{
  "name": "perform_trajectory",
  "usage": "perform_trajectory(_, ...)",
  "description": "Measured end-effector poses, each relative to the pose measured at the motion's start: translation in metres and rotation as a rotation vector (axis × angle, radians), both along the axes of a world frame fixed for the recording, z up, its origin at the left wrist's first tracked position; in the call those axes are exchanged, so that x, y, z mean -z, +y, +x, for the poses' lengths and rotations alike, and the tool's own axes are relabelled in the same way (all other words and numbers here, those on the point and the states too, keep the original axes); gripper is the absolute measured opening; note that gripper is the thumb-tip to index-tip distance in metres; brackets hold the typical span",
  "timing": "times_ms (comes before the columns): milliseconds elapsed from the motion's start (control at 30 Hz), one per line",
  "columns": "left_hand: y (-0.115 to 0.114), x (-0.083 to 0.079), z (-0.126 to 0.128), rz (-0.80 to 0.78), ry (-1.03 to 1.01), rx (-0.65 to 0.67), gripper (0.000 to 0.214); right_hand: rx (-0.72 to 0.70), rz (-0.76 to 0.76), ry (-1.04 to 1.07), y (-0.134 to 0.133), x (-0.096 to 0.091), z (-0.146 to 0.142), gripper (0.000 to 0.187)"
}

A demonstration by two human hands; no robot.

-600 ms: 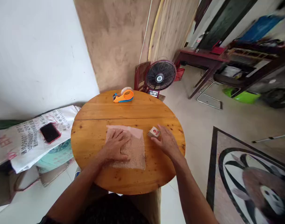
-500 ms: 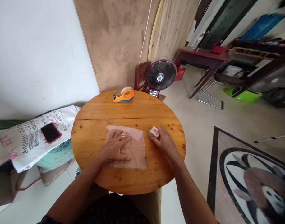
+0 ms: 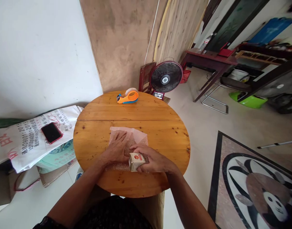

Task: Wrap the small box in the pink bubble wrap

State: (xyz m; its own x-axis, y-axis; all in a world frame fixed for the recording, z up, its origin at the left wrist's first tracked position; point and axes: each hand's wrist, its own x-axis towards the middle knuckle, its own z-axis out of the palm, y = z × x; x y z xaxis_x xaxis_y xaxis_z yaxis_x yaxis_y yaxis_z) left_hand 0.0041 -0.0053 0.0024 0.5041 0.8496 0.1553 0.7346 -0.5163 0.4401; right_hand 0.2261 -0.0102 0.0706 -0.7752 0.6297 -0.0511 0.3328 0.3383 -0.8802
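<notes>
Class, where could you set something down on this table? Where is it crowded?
There is room between the tape dispenser and the pink wrap, and between the right hand and the table's right edge. The wrap is crowded: the left hand lies on it, the right holds the box.

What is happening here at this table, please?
Someone's left hand lies spread on a pink sheet on the round table. The right hand holds a small box over the sheet; whether the box touches it is not clear. A tape dispenser sits near the table's far edge, with neither hand on it.
</notes>
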Motion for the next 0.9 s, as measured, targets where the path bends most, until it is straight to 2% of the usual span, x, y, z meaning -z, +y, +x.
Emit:
perform_trajectory(133,0.003,0.005,0.000,-0.040,-0.030,0.041,0.113,0.040,0.118,-0.017,0.027,0.018,-0.008,0.034)
perform_trajectory(233,0.006,0.005,0.000,-0.057,-0.043,0.034,0.128,0.142,0.130,0.067,0.048,0.032,-0.008,0.036)
perform_trajectory(367,0.004,-0.003,-0.007,-0.075,-0.006,0.036,0.124,0.192,0.114,0.099,0.065,0.043,-0.012,0.037)
perform_trajectory(567,-0.009,-0.014,-0.030,-0.040,0.118,-0.109,0.096,0.209,0.173,0.078,0.071,0.053,-0.014,0.037)
perform_trajectory(767,-0.017,0.000,-0.037,-0.058,0.108,-0.140,0.106,0.223,0.294,0.084,0.066,0.059,-0.024,0.038)
perform_trajectory(900,-0.017,0.004,-0.037,-0.040,0.066,-0.128,0.107,0.204,0.373,-0.043,0.056,0.055,-0.031,0.042)
